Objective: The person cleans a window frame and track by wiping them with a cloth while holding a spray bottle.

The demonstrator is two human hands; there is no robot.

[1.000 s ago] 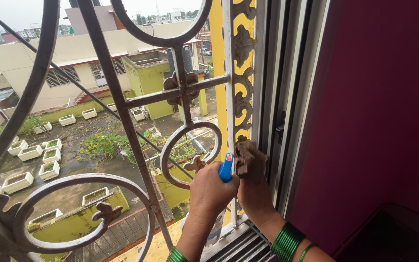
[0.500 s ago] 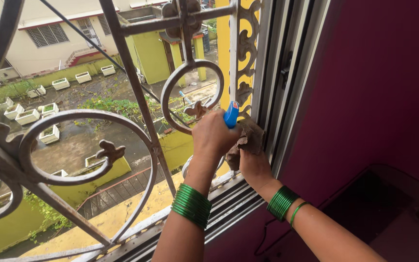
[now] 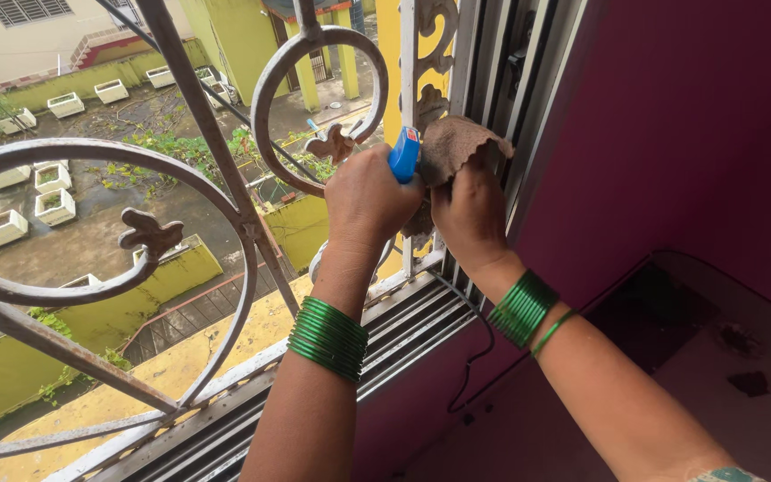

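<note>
Your left hand point(image 3: 369, 201) hides most of the blue-capped spray bottle point(image 3: 403, 153); only its cap shows. Your right hand point(image 3: 469, 214) covers the brown cloth's point(image 3: 453, 143) lower part. The iron grille point(image 3: 198, 134) runs past the frame edges.

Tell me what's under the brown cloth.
The right hand grips the brown cloth from below, against the window grille. Its fingers and the grille section behind stay covered.

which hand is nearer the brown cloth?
Right. The right hand grips the brown cloth against the window grille; the left hand, beside it, holds a blue spray nozzle.
</note>
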